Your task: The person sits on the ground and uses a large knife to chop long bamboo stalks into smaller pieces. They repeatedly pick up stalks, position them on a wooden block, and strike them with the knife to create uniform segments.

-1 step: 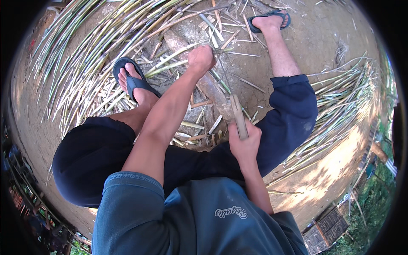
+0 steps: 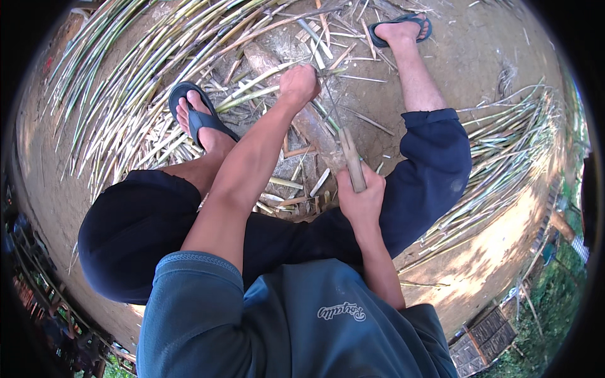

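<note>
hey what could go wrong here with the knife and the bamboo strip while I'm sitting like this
1. The left hand pinches the green strip near the blade; a slip could cut the fingers.
2. The right hand holds the knife handle between the knees, so a glancing stroke might reach a leg.
3. Feet in open sandals rest among sharp offcuts.

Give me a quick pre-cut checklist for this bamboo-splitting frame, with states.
1. Right hand closed on the knife handle: ok.
2. Left hand gripping the green stalk on the log: ok.
3. Blade clear of the left hand: not ok, it runs close beside it.
4. Feet in sandals off the blade line: ok.
5. Blade edge seated in the stalk: cannot tell.
</note>
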{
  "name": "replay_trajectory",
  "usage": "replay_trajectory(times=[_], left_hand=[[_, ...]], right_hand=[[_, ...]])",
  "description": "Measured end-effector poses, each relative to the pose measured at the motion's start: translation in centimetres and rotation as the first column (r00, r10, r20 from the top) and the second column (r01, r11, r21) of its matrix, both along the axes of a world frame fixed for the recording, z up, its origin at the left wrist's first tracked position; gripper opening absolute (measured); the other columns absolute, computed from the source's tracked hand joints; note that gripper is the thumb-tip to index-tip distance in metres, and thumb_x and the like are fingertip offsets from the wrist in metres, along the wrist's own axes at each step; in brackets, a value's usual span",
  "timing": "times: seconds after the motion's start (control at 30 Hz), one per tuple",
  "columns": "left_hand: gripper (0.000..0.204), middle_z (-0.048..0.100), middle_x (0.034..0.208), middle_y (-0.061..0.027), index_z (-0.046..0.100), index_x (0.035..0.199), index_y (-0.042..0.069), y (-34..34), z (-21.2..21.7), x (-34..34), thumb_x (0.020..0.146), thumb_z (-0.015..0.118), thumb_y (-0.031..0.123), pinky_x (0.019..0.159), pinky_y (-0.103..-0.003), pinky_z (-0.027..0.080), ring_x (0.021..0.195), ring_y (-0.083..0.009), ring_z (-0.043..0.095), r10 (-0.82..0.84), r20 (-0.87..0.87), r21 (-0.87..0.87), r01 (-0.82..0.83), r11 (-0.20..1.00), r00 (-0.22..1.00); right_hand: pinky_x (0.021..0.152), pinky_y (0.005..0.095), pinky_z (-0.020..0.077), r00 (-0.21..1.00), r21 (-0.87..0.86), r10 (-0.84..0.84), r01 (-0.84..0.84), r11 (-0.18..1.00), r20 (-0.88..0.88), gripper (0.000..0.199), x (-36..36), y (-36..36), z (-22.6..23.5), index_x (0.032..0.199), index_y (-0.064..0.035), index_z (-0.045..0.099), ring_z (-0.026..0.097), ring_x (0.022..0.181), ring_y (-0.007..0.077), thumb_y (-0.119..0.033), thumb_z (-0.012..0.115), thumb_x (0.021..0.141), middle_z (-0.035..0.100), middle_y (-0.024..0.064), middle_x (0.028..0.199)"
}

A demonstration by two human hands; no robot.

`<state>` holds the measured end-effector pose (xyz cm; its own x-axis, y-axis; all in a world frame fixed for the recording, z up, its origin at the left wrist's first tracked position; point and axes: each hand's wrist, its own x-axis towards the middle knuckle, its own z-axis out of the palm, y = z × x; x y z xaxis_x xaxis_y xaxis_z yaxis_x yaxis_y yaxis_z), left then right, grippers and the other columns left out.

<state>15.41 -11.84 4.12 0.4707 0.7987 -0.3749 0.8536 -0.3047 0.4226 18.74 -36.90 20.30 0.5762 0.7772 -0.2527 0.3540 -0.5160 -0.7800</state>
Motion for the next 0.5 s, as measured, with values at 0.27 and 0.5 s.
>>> replay_trajectory(times=[0.27,0.5], left_hand=[[0.022,0.070,0.098,-0.0236,0.073,0.089,0.000,-0.9,0.7,-0.2,0.078,0.060,0.014,0.084,-0.043,0.055,0.094,-0.0368,0.069,0.017,-0.031,-0.023,-0.017,1.000,0.999],[0.024,0.070,0.102,-0.0223,0.073,0.095,-0.001,-0.5,1.3,-0.2,0.079,0.060,0.012,0.089,-0.041,0.053,0.101,-0.0354,0.068,-0.023,-0.062,-0.089,0.017,0.996,0.998]], right_hand=[[0.048,0.0316,0.0459,0.996,-0.041,-0.088,0.087,0.995,-0.030,0.011,-1.8,-4.2,3.1,0.076,0.0025,0.062,0.061,0.047,0.0180,-0.006,0.064,0.082,0.053,0.0131,0.052],[0.051,0.0347,0.0472,0.998,0.017,-0.068,0.068,0.998,-0.014,0.013,-0.8,-0.7,-0.1,0.076,0.0023,0.061,0.063,0.049,0.0207,-0.009,0.064,0.081,0.056,0.0166,0.057]])
